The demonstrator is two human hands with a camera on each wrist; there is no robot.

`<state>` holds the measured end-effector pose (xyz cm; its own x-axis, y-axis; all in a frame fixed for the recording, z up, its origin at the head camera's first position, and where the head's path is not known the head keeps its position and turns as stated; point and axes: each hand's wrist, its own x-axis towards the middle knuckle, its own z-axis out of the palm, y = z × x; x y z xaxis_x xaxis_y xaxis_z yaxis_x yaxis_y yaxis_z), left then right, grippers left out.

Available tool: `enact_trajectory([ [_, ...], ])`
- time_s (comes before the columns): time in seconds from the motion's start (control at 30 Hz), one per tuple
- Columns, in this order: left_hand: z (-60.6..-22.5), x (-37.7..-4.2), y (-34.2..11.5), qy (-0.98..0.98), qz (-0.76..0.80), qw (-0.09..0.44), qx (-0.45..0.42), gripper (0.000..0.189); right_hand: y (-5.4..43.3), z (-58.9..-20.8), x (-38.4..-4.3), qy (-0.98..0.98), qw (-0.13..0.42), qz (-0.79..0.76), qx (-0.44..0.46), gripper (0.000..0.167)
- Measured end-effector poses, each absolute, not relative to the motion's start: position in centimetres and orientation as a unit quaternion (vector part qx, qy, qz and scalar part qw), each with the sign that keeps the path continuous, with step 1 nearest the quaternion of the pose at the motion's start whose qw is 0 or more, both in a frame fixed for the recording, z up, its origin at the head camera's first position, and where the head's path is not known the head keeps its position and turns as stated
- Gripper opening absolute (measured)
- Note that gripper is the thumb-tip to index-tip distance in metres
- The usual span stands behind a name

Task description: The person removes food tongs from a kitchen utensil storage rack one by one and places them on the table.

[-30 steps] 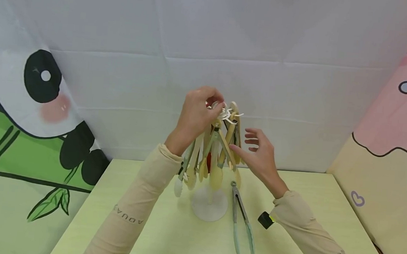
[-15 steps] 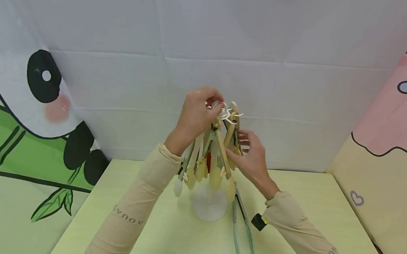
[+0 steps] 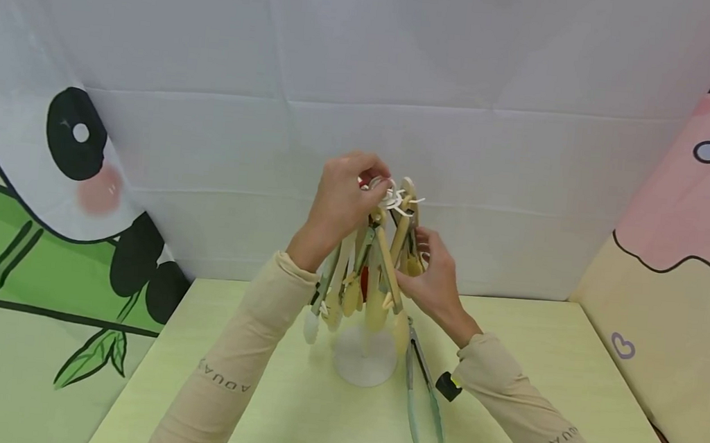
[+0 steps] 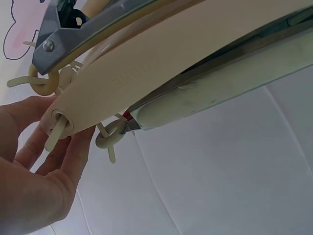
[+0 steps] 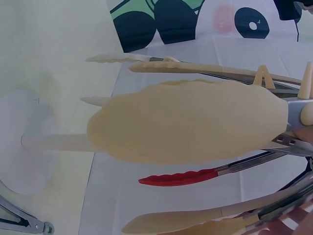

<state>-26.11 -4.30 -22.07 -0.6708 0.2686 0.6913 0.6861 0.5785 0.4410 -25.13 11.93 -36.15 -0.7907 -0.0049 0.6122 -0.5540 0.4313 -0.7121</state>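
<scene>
A white stand with a round base [image 3: 365, 361] holds several kitchen tongs hanging from white hooks [image 3: 401, 203] at its top. My left hand [image 3: 345, 189] grips the stand's top, thumb and forefinger close together. In the left wrist view its fingers [image 4: 73, 161] lie behind the ring-ended handle of cream tongs [image 4: 146, 63]. Lower on the right side, my right hand [image 3: 435, 276] holds hanging cream-tipped tongs [image 5: 190, 122] by the handle. Its other fingers reach behind further tongs [image 5: 181, 215], and the exact contact is partly hidden. Red-tipped tongs [image 5: 178, 179] hang between these.
Another pair of tongs with pale green tips [image 3: 433, 403] lies spread on the light wooden table [image 3: 290, 411], right of the base. A white cloth backdrop [image 3: 211, 141] rises behind, with cartoon panels on both sides, a panda eye [image 3: 77, 133] at the left.
My right hand has moved left and slightly down onto the hanging tongs, whose tips shifted left and down. The left hand keeps its place at the stand's top.
</scene>
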Motion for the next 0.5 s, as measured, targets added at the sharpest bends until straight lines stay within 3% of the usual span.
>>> enact_trajectory([
  [0.5, -22.06, -26.32, -4.34, -0.841, -0.368, 0.277, -0.286, 0.007, 12.85, -35.6, -24.8, -0.802, 0.303, 0.484, 0.178, 0.069],
])
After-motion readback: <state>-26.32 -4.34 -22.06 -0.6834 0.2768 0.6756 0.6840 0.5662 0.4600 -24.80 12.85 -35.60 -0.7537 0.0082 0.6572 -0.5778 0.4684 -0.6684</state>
